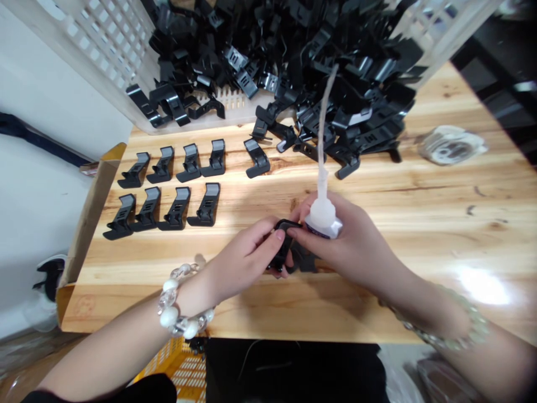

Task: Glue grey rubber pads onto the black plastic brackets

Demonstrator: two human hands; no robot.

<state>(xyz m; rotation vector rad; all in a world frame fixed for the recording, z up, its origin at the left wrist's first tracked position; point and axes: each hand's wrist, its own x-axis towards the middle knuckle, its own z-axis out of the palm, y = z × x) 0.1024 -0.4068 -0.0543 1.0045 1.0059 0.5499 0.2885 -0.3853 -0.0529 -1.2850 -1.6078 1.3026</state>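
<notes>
My left hand [247, 254] is closed around a black plastic clip-like part [282, 246], the thumb pressed on its face. Against that part rest the fingertips of my right hand [348, 235], which also grips a small white squeeze bottle [323, 215] with a long thin translucent nozzle pointing away from me. Most of the bottle's body is hidden in the palm. Under my hands another dark piece [304, 260] partly shows. To the left, several similar black parts [176, 208] lie in two neat rows, and a single one [257, 158] sits apart from them.
A white perforated crate [111, 42] at the back spills a heap of black parts [285, 61] onto the wooden table [419, 224]. On the right lies a roll of clear tape [452, 145]. Cardboard [90, 218] lines the left edge; a yellow basket [184, 369] stands below.
</notes>
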